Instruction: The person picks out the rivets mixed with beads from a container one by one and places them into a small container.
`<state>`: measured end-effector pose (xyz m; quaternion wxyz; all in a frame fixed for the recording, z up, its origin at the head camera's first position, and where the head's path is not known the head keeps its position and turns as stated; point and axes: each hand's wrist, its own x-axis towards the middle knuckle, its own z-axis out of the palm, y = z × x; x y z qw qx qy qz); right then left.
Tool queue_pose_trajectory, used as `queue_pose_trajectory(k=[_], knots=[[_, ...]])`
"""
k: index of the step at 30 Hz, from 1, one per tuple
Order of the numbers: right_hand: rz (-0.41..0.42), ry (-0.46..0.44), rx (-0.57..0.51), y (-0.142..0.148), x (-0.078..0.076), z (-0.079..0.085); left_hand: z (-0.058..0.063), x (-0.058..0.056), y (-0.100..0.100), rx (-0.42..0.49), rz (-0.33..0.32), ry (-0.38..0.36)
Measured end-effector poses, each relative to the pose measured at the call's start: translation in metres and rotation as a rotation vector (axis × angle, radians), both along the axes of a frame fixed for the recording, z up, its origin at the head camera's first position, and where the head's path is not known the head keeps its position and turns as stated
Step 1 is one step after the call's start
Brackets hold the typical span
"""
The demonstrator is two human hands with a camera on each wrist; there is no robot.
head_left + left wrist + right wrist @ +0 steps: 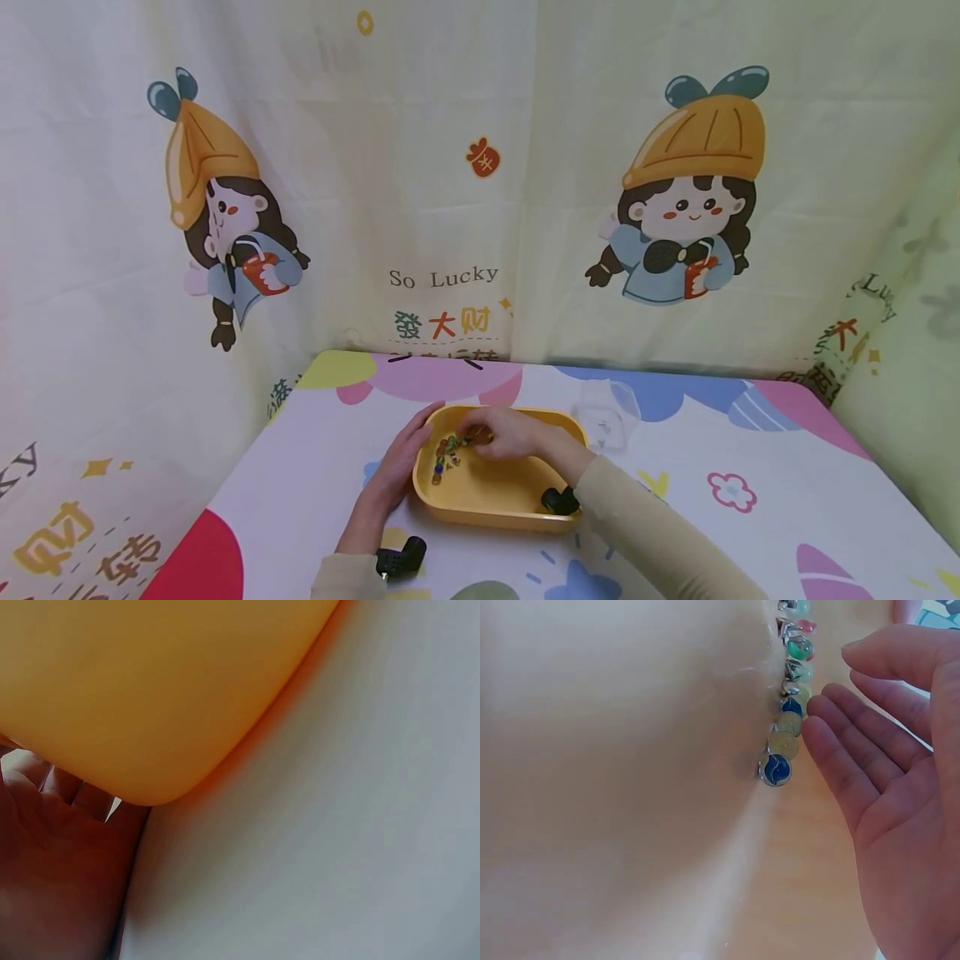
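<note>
A yellow tray (495,518) sits on the table, its outer wall filling the top of the left wrist view. Against its left end rests my left hand (396,467), fingers extended along the side. Inside the tray, glass marbles (438,471) and small silvery pieces (790,669) lie in a line near the left wall. My right hand (510,433) reaches into the tray at the far end of that line. Its fingers are loosely bent, with the fingertips (815,729) right beside the marbles and nothing between thumb and fingers. A blue-swirled marble (778,770) ends the row.
A clear plastic container (606,423) with a few small pieces in it stands behind the tray's right side. The table (675,467) has a colourful printed cover. Printed curtains (555,208) enclose the back and sides.
</note>
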<state>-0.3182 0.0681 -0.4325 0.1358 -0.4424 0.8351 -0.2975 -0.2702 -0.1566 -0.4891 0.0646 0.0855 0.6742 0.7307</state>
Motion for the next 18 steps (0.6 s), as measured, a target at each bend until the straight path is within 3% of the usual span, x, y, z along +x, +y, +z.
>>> queue_pose_trajectory(k=[18], knots=[[-0.013, -0.003, 0.104, -0.0025, -0.001, -0.0023, 0.001, 0.0004, 0.0002, -0.006, 0.005, -0.001]])
